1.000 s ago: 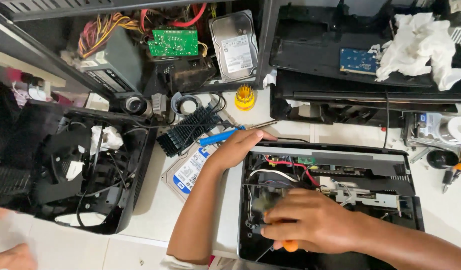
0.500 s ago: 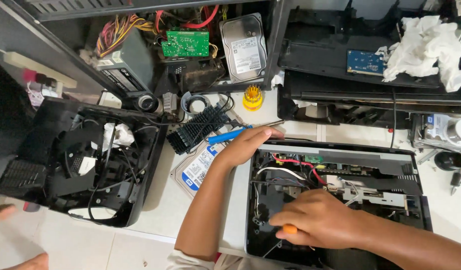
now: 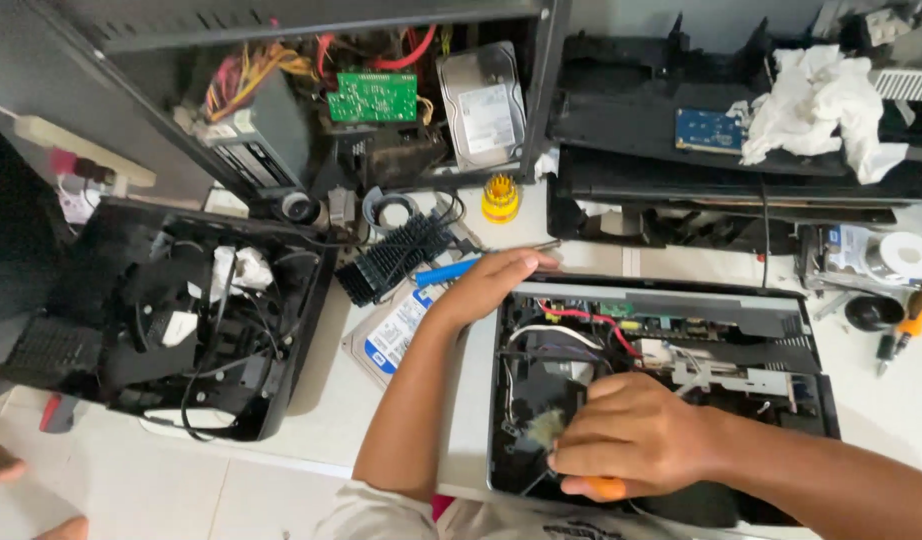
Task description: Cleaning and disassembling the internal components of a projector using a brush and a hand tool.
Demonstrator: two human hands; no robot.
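An opened black printer body point(image 3: 781, 330) lies in front of me with red, white and black wires point(image 3: 581, 325) and a circuit board showing inside. My left hand point(image 3: 491, 283) rests flat on its top left corner, fingers closed together, next to a blue-handled screwdriver point(image 3: 443, 272). My right hand point(image 3: 636, 435) is closed around an orange-handled brush point(image 3: 603, 487), whose pale bristles point(image 3: 546, 428) touch the dark interior at the lower left of the printer.
A second gutted black printer shell point(image 3: 171, 320) sits at left. A heat sink point(image 3: 396, 255), hard drive point(image 3: 391, 335) and yellow screwdriver bit holder point(image 3: 500, 198) lie between. Behind stand an open computer case with a green board point(image 3: 373, 97), another hard drive point(image 3: 483, 100), and a white cloth point(image 3: 816, 100).
My right hand has shifted slightly with the brush inside the printer. The left hand stays on the printer's corner. The view has drifted a little.
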